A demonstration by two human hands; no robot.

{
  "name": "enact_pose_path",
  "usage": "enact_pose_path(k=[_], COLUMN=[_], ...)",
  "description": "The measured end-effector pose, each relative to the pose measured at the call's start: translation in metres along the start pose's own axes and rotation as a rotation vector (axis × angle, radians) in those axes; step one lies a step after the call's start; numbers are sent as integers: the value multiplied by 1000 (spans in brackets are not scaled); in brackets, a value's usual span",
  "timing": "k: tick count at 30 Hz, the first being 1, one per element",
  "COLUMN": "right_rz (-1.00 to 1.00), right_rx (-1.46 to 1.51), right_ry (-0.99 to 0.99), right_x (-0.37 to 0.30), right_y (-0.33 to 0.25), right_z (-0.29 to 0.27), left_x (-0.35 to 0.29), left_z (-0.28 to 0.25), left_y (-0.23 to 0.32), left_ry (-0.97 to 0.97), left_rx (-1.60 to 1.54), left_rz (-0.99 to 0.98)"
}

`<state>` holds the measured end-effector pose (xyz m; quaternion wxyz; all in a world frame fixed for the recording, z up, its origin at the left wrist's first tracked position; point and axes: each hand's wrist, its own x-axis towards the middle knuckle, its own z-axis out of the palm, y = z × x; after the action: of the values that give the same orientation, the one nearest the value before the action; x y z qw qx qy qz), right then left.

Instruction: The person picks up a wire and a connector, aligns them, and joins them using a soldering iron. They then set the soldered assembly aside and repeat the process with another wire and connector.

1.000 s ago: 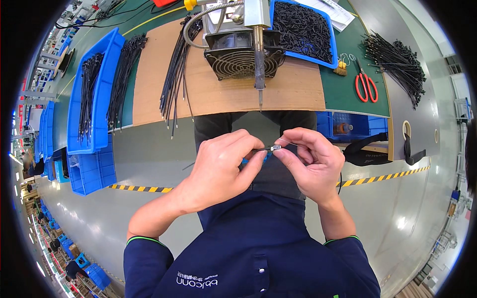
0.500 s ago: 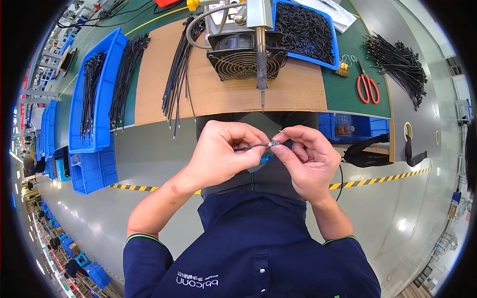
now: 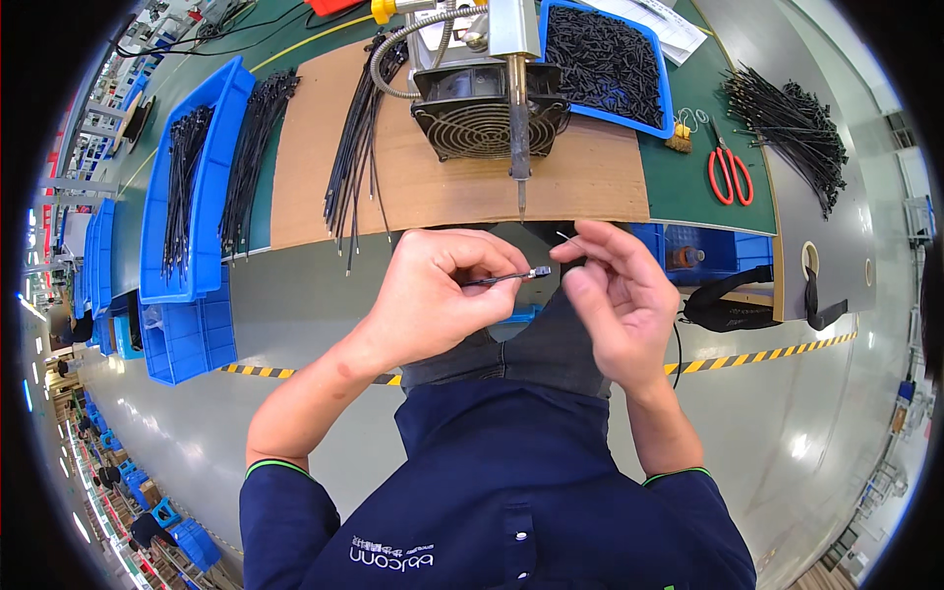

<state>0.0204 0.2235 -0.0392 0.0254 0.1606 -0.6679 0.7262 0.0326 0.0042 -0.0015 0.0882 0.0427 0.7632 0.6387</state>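
Note:
Just below the board's front edge, my left hand (image 3: pixel 452 285) pinches a thin black cable (image 3: pixel 480 282). The cable's small metal-ended connector (image 3: pixel 538 272) sticks out past the fingertips toward the right. My right hand (image 3: pixel 624 305) is a short gap away from it, thumb and index finger apart and the other fingers curled. A thin silvery wire-like piece (image 3: pixel 563 236) juts from beside its index finger; where it is gripped is hidden. Above both hands, a soldering-iron-like tool (image 3: pixel 519 138) points straight down.
A black fan (image 3: pixel 482 128) stands behind the tool on brown cardboard (image 3: pixel 590 187). Black cable bundles (image 3: pixel 354 157) lie left, more in a blue bin (image 3: pixel 152 226). Right are a blue tray (image 3: pixel 666 98) of small black parts, a brush (image 3: pixel 678 139), red-handled scissors (image 3: pixel 730 175) and another cable bundle (image 3: pixel 787 133).
My right hand has drawn back from the connector to the right, its thumb and index finger parting. My left hand still holds the cable in nearly the same place.

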Motion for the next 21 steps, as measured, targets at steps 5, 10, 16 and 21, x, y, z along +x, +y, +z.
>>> enact_pose_path(k=[5,10,16,21], right_rz=[152,28,-305,-278], right_rx=[17,-116,-392,-376], right_ry=[32,22,70,102], right_x=[4,5,17,20], right_y=[-8,-7,-5,2], right_z=[-11,-11,1,14], left_x=[7,15,27,30], left_z=[-4,-9,-13,-13], left_y=[-2,-5,-4,-3], left_ry=[22,35,14,23], left_rx=[60,85,78,115], left_rz=[5,28,37,46])
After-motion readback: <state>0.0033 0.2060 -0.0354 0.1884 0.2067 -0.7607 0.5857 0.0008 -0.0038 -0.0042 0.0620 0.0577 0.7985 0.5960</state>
